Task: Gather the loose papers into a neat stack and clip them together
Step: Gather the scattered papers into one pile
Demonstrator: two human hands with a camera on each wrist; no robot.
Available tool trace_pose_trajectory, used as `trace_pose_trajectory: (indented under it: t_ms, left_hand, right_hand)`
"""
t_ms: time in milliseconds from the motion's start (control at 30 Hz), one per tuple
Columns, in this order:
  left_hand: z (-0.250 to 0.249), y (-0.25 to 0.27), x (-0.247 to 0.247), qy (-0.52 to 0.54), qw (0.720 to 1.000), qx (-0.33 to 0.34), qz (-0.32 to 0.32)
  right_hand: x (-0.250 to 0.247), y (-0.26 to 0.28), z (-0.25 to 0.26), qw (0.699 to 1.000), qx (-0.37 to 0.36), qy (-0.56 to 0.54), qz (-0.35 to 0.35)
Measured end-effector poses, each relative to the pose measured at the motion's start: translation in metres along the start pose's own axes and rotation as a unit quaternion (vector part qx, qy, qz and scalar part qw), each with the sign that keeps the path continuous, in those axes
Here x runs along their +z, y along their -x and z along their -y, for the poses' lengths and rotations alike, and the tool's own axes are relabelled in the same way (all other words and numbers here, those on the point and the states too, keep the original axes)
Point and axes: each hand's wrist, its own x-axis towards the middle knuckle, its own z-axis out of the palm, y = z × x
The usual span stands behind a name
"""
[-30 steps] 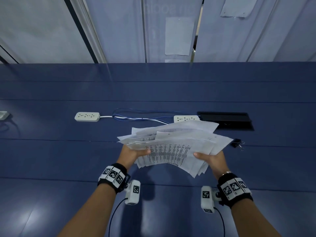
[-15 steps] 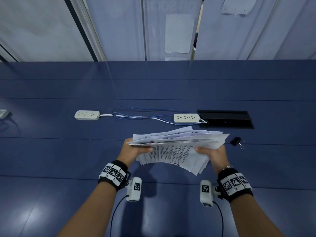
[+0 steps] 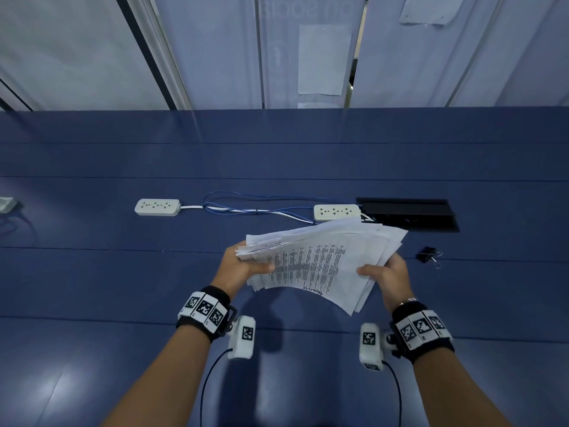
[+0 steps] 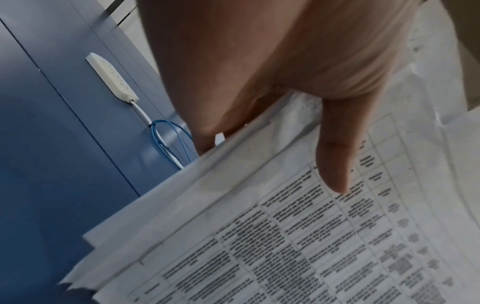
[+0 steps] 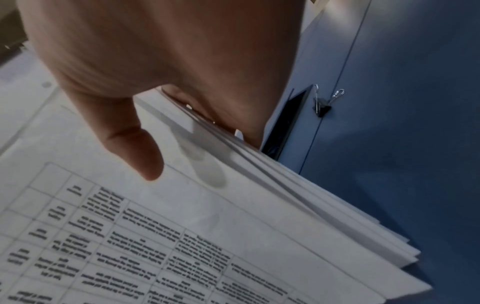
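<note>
Both the left hand (image 3: 243,266) and right hand (image 3: 388,274) grip the papers (image 3: 320,263), tilted back up since squaring (edges still fanned, clip (image 3: 427,254) untouched).

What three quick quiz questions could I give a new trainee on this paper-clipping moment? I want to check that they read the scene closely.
1. True or false: the binder clip is already on the papers.
2. Which hands grip the papers? A) left only B) right only C) both
3. Fill in: the sheets' edges are ___, not flush.

Key:
1. False; it lies on the table, right of the stack.
2. C; left hand and right hand, thumbs on top.
3. Fanned out.
</note>
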Motion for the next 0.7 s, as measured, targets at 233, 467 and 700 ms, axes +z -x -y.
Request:
trace_pose_trajectory:
  t_ms: [233, 467, 700]
  left_hand:
    - [-0.002, -0.003, 0.003, 0.029, 1.000, 0.001, 0.001]
    - [0.015, -0.004, -0.004, 0.033, 0.998, -0.055, 0.012]
    - [0.014, 0.000, 0.002, 0.048, 0.998, -0.030, 0.002]
  right_hand:
    - [0.009, -0.002, 0.003, 0.999, 0.002, -0.051, -0.015]
    - [0.001, -0.005, -0.005, 0.999, 0.042, -0.005, 0.033]
    - [0.003, 0.003, -0.008, 0.998, 0.028, -0.058, 0.018]
